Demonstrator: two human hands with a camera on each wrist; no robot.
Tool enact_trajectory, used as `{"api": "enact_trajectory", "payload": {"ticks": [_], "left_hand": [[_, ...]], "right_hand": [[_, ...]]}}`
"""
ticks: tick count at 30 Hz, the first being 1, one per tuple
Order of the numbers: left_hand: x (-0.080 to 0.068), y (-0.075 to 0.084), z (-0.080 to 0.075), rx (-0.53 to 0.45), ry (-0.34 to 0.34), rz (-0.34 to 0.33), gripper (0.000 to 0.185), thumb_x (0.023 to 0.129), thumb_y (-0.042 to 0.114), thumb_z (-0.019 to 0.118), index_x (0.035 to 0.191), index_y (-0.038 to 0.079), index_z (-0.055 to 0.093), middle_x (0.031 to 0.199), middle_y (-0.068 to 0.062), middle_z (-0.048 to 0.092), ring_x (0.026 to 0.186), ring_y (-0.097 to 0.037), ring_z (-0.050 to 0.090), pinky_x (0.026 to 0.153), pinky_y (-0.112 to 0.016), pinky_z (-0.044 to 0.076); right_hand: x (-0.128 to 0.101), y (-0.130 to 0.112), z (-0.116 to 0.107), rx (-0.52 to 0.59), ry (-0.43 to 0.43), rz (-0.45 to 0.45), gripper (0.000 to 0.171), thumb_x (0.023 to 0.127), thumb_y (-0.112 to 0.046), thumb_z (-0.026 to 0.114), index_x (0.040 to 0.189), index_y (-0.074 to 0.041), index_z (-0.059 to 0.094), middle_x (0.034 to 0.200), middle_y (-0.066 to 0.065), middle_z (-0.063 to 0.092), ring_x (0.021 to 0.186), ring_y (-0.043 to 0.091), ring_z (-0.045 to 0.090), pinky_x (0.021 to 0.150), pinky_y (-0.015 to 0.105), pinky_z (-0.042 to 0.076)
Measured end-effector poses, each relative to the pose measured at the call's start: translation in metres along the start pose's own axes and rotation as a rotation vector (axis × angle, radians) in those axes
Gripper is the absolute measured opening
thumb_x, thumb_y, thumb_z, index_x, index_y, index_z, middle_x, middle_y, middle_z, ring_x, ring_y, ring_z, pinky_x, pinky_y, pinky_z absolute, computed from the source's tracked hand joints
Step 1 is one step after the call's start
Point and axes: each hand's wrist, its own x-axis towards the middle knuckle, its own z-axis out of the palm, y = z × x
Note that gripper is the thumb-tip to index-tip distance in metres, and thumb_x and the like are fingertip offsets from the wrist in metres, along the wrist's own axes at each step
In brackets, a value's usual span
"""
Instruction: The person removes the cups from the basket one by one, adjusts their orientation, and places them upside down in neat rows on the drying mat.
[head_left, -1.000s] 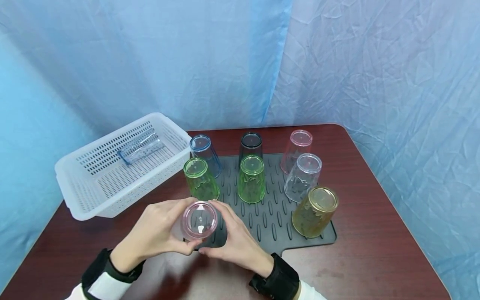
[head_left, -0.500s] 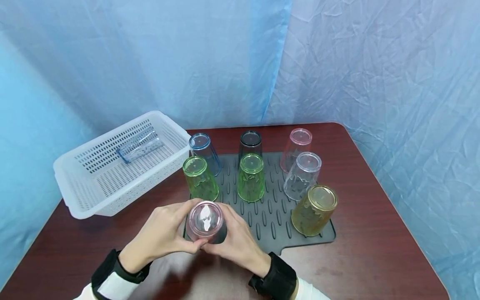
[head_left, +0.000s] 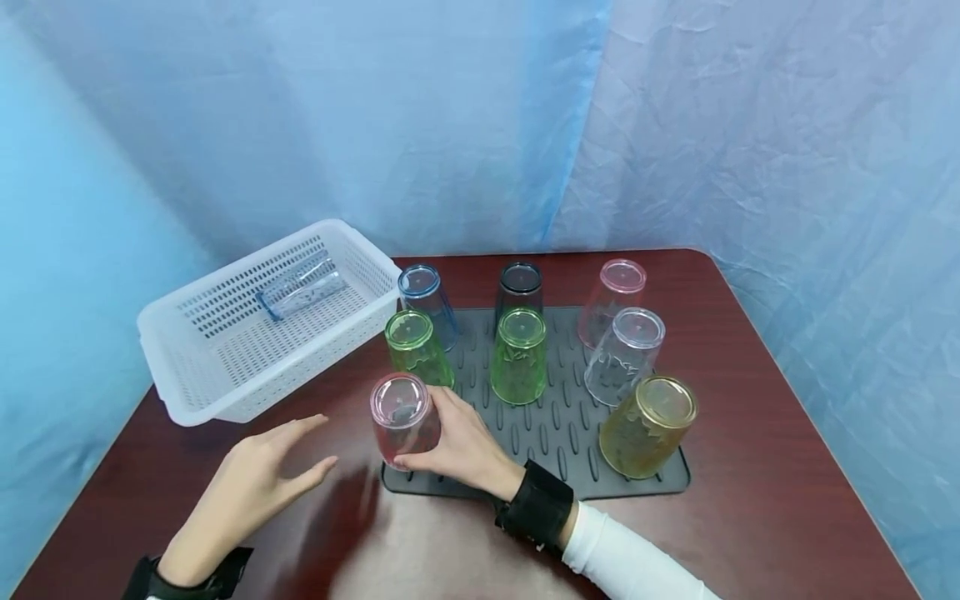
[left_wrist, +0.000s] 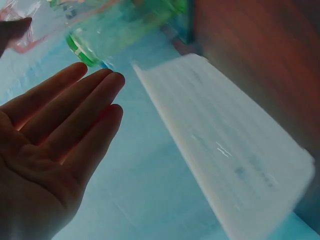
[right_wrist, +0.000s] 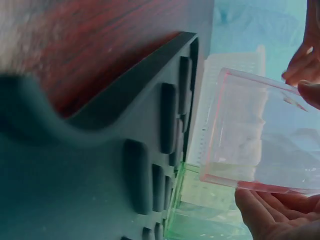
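From the head: right hand (head_left: 457, 446) gripping an upturned pink cup (head_left: 401, 417) at the mat's (head_left: 547, 433) near-left corner; left hand (head_left: 251, 483) hovering beside it, grip wide, holding nothing.

Left wrist: fingers (left_wrist: 80, 107) lying straight — basket (left_wrist: 235, 165) blurring past.

Right wrist: curling round the cup (right_wrist: 260, 135) above the mat (right_wrist: 100, 190).
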Motion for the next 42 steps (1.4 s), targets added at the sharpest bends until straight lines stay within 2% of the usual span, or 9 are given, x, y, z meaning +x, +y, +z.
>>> {"api": "enact_trajectory", "payload": {"ticks": [2,5,14,21,29,32,35,39,42], "left_hand": [[-0.006,-0.002,-0.002,0.013,0.039,-0.005,0.040,0.069,0.014,0.081,0.106,0.002,0.070,0.099,-0.008,0.071,0.084,-0.023,0.069,0.068,-0.038,0.052],[-0.012,-0.004,-0.003,0.023,0.060,-0.018,0.037,0.068,0.011,0.080,0.103,0.003,0.071,0.098,-0.007,0.071,0.083,-0.022,0.069,0.068,-0.037,0.051],[-0.017,-0.004,-0.002,0.035,0.054,-0.043,0.035,0.067,0.009,0.080,0.100,0.003,0.071,0.095,-0.006,0.071,0.081,-0.021,0.069,0.067,-0.038,0.052],[-0.020,-0.005,-0.001,0.052,0.054,-0.049,0.028,0.069,0.011,0.080,0.095,0.010,0.070,0.088,0.002,0.069,0.072,-0.013,0.065,0.062,-0.034,0.051],[-0.025,-0.008,-0.001,0.060,0.052,-0.062,0.026,0.070,0.010,0.079,0.094,0.010,0.070,0.087,0.001,0.069,0.072,-0.015,0.066,0.062,-0.036,0.052],[-0.021,-0.014,-0.003,0.070,0.037,-0.072,0.026,0.071,0.010,0.079,0.095,0.008,0.069,0.086,-0.001,0.069,0.070,-0.016,0.065,0.059,-0.037,0.052],[-0.011,-0.026,-0.010,0.077,0.033,-0.085,0.024,0.074,0.010,0.078,0.096,0.005,0.070,0.085,-0.006,0.070,0.069,-0.020,0.066,0.059,-0.040,0.053],[0.010,-0.051,-0.026,0.071,0.026,-0.134,0.023,0.079,0.008,0.073,0.100,-0.001,0.069,0.089,-0.017,0.070,0.069,-0.029,0.067,0.060,-0.047,0.052],[0.027,-0.073,-0.038,0.067,-0.020,-0.173,0.025,0.082,0.007,0.070,0.104,-0.005,0.067,0.096,-0.023,0.068,0.075,-0.035,0.066,0.065,-0.052,0.050]], "right_hand": [[0.002,0.002,0.000,-0.020,-0.004,0.019,0.081,0.068,-0.033,0.087,0.135,-0.010,0.048,0.123,0.003,0.056,0.112,0.015,0.054,0.090,0.036,0.048],[0.003,0.006,0.000,-0.035,-0.008,0.046,0.080,0.068,-0.034,0.087,0.134,-0.009,0.049,0.123,0.004,0.057,0.112,0.017,0.054,0.089,0.037,0.048],[0.006,0.010,0.002,-0.045,-0.027,0.109,0.081,0.068,-0.034,0.086,0.135,-0.008,0.049,0.123,0.004,0.056,0.111,0.017,0.054,0.090,0.037,0.048],[0.006,0.005,0.002,-0.107,-0.007,0.109,0.081,0.068,-0.036,0.086,0.134,-0.007,0.050,0.121,0.006,0.057,0.107,0.019,0.057,0.085,0.038,0.050],[0.006,0.004,0.002,-0.105,-0.009,0.108,0.081,0.070,-0.035,0.085,0.136,-0.007,0.049,0.122,0.007,0.057,0.107,0.020,0.058,0.084,0.040,0.051],[0.006,0.004,0.003,-0.091,-0.007,0.108,0.081,0.070,-0.036,0.085,0.136,-0.007,0.048,0.123,0.007,0.057,0.108,0.019,0.058,0.084,0.040,0.051],[0.005,0.005,0.004,-0.080,-0.003,0.109,0.082,0.070,-0.036,0.086,0.136,-0.008,0.048,0.123,0.007,0.056,0.109,0.019,0.057,0.086,0.040,0.051],[0.003,0.005,0.005,-0.067,-0.011,0.122,0.083,0.070,-0.038,0.085,0.137,-0.008,0.047,0.124,0.007,0.055,0.109,0.020,0.056,0.087,0.042,0.050],[0.000,0.002,0.003,-0.062,-0.019,0.137,0.086,0.071,-0.041,0.084,0.140,-0.007,0.045,0.127,0.009,0.053,0.112,0.023,0.055,0.088,0.045,0.049]]}}
